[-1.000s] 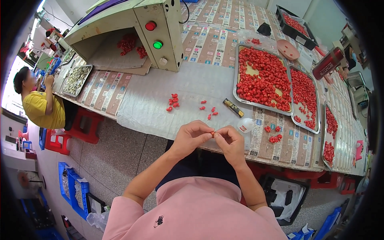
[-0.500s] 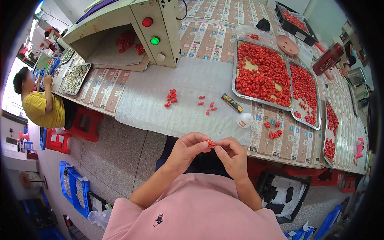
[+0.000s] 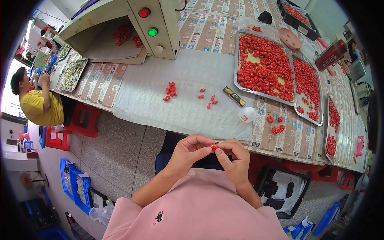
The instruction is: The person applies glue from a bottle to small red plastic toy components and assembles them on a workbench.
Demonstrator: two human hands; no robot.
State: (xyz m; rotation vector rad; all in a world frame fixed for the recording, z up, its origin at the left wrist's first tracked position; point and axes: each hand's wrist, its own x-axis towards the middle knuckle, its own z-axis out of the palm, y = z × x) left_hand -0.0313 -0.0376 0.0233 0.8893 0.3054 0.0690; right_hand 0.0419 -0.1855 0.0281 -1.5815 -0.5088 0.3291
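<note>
There is one bare left hand [image 3: 183,156], one bare right hand [image 3: 237,161] and one small lumpy red piece [image 3: 214,147]; toward the right edge of the counter [image 3: 262,145], three silver metal trays of red pieces [image 3: 256,93] and one round pink dish [image 3: 287,35].

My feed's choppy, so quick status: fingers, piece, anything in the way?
Left fingers and right fingers pinching one small red piece. Piece held up, near side of the table. No obstruction seen.
</note>
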